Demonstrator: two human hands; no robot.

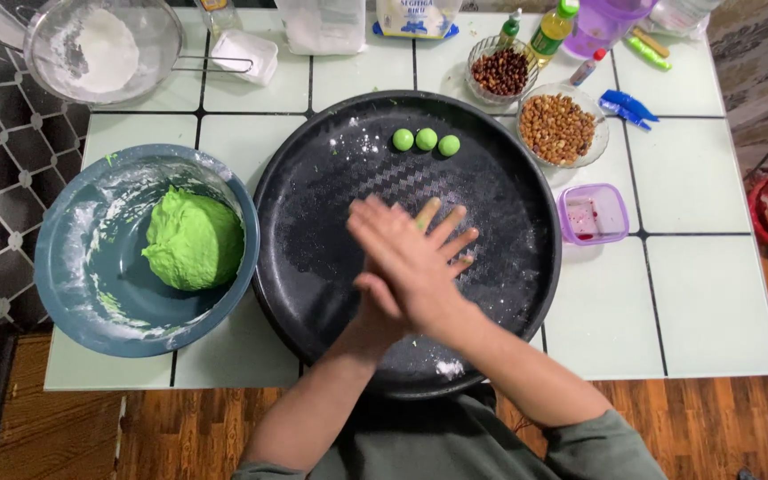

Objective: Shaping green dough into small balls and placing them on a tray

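Two palms pressed flat together over the black round tray point(313, 178) — right hand point(406, 258) on top, left hand point(384, 311) beneath.

Whatever sits between them is hidden, so I cannot tell what they clasp. Three green dough balls point(426, 140) line the tray's far side, clear of the hands — the green dough lump point(193, 240) waits in the blue bowl point(73, 284) just left, within easy reach.

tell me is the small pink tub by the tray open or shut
Open: the small pink tub has no lid on, and its inside shows from above, with a red smear at the bottom.
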